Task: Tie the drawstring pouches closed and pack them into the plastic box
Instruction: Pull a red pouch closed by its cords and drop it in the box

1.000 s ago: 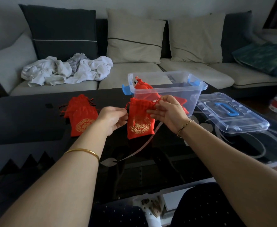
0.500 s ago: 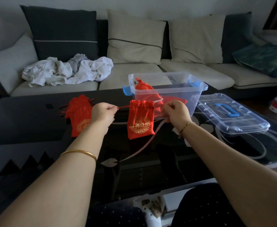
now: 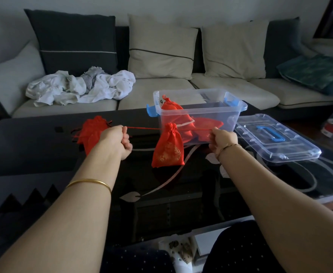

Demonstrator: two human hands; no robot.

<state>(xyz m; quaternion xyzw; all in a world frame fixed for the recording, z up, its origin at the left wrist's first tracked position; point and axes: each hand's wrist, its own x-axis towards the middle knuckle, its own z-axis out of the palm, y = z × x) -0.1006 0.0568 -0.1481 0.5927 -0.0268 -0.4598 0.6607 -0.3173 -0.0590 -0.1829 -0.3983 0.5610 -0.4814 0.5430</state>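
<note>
On the black glass coffee table (image 3: pixel 181 198), a small heap of red satin drawstring pouches (image 3: pixel 91 133) lies at the left, partly behind the left hand (image 3: pixel 118 139), which is curled into a fist pinching 1 end of a taut red drawstring (image 3: pixel 144 128). Between the hands hangs a red satin pouch with gold embroidery (image 3: pixel 168 149), its neck cinched tight. The right hand (image 3: pixel 221 139) is fisted on the other end, just before the clear plastic box with blue latches (image 3: pixel 216 113), which holds more red pouches (image 3: pixel 174 113), with its clear lid (image 3: pixel 275 140) flat alongside.
</note>
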